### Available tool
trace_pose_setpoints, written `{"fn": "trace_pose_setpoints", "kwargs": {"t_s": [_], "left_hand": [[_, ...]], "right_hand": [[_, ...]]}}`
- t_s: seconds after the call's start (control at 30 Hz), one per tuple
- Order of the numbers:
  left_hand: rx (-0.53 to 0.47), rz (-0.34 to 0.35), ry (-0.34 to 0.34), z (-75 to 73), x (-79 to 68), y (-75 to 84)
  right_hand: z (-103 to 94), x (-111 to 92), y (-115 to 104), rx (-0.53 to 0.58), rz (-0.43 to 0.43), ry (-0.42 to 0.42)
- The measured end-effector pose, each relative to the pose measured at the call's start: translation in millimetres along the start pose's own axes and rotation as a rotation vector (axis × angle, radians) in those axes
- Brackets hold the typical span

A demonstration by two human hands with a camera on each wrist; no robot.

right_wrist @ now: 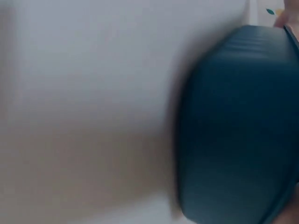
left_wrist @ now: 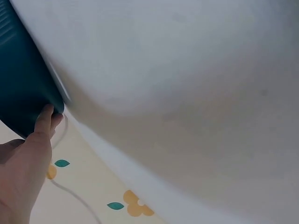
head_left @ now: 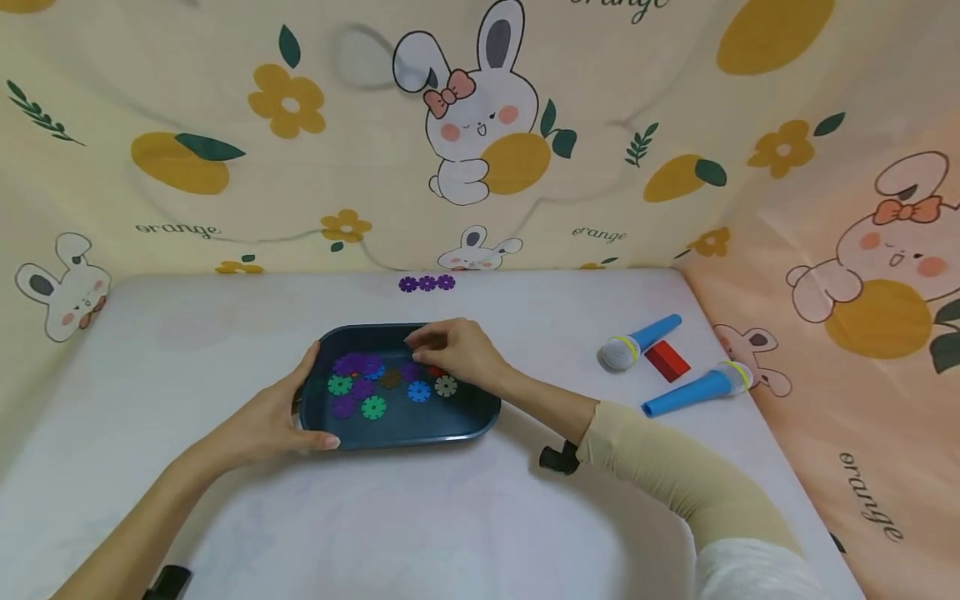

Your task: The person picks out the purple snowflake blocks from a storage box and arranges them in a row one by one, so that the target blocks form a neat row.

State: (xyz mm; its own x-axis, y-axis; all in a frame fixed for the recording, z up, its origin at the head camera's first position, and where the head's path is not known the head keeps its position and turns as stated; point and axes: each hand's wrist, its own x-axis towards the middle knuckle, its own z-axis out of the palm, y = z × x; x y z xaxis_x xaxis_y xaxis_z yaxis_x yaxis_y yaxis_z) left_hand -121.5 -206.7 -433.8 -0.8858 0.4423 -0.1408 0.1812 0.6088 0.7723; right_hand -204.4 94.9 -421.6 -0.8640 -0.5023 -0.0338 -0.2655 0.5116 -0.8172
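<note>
My left hand [head_left: 273,417] grips the left end of a dark teal tray [head_left: 405,435], thumb along its near corner and fingers at the far side. Inside lie several small notched plastic discs: purple discs [head_left: 343,407], a green disc [head_left: 373,407], a blue disc [head_left: 418,391] and a pale disc [head_left: 446,385]. Over the tray's right half, my right hand [head_left: 461,354] reaches in with bent fingers, tips apart above a purple disc [head_left: 410,372]; nothing shows between them. The left wrist view shows fingers [left_wrist: 44,121] against the tray's outer wall [left_wrist: 28,70].
Beyond the tray, a row of purple discs [head_left: 427,283] lies near the table's back edge. To the right are two toy microphones, an upper microphone [head_left: 637,342] and a lower microphone [head_left: 697,390], with a red block [head_left: 667,361] between them. A patterned cloth [head_left: 337,167] hangs behind.
</note>
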Motion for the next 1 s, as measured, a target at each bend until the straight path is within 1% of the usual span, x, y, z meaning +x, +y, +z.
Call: {"fn": "trace_pose_setpoints", "kwargs": {"t_s": [0.13, 0.27, 0.37, 0.57, 0.8, 1.0], "left_hand": [[-0.018, 0.005, -0.009, 1.8, 1.2, -1.7], [0.005, 0.007, -0.007, 3.0, 2.9, -2.4], [0.026, 0.008, 0.001, 1.9, 2.9, -1.9], [0.028, -0.006, 0.003, -0.4, -0.5, -1.0], [0.01, 0.004, 0.002, -0.2, -0.8, 0.2], [0.007, 0.008, 0.006, 0.7, 0.1, -0.8]], "right_hand": [[10.1, -2, 1, -0.047, 0.045, 0.033], [17.9, -2, 3, -0.131, 0.087, 0.05], [22.2, 0, 2, -0.175, 0.109, 0.047], [30.5, 2, 1, -0.238, 0.076, 0.046], [42.8, 2, -1, -0.33, 0.043, 0.036], [44.3, 3, -3, -0.352, 0.028, 0.021]]}}
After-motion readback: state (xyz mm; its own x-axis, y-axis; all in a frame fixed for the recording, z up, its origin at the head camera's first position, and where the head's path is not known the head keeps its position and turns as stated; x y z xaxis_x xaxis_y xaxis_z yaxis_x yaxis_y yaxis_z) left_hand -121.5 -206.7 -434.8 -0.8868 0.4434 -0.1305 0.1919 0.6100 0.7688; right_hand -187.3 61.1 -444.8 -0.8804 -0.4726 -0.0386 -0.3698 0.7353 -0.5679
